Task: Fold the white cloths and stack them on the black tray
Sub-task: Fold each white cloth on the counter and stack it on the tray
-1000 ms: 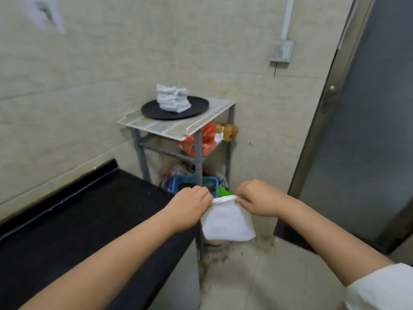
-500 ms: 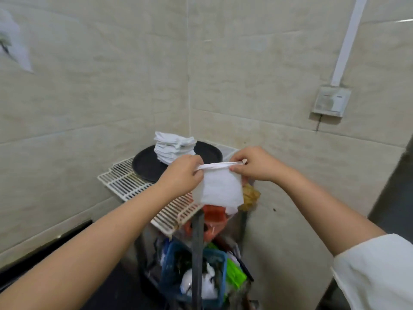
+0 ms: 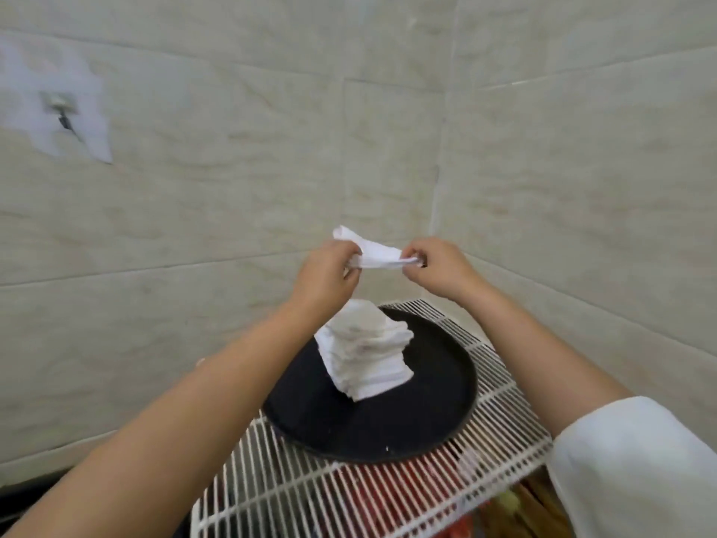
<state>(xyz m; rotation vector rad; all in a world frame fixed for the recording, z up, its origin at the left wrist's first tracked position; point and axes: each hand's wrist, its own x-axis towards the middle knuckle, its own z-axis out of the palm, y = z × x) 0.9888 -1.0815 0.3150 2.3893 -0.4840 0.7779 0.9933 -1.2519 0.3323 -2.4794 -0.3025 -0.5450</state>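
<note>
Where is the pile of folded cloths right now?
The pile of folded cloths sits on the black tray atop the white wire rack, centre frame, below both hands.

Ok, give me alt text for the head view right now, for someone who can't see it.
Both hands, left and right, pinch a folded white cloth in the air above a stack of folded white cloths on a round black tray. The tray sits on a white wire rack in a tiled corner.
</note>
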